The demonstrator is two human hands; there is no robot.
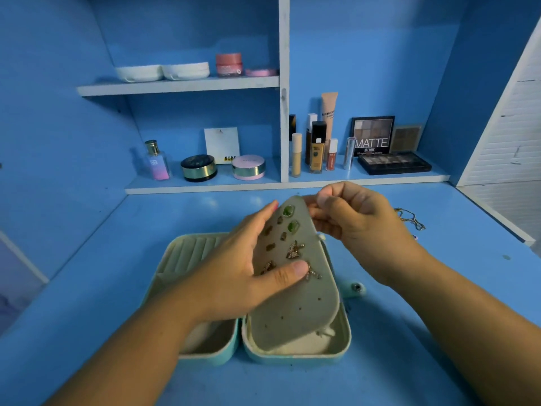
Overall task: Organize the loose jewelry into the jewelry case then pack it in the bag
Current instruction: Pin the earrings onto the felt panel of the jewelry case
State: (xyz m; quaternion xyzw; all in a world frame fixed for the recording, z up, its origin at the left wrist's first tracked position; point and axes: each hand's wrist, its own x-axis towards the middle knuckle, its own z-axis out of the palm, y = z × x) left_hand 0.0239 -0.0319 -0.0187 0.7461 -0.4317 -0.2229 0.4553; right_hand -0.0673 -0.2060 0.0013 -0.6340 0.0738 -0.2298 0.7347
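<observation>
An open teal jewelry case lies on the blue desk in front of me. Its grey earring panel is lifted out of the right half and tilted up. Several earrings are pinned to it, green ones near the top and gold ones below. My left hand holds the panel, thumb on its face and fingers along its left edge. My right hand pinches the panel's top corner from behind. A gold chain lies loose on the desk to the right. No bag is in view.
A snap tab of the case sticks out to the right. Behind stands a shelf with a perfume bottle, powder jars, foundation bottles and eyeshadow palettes. The desk edge runs along the right.
</observation>
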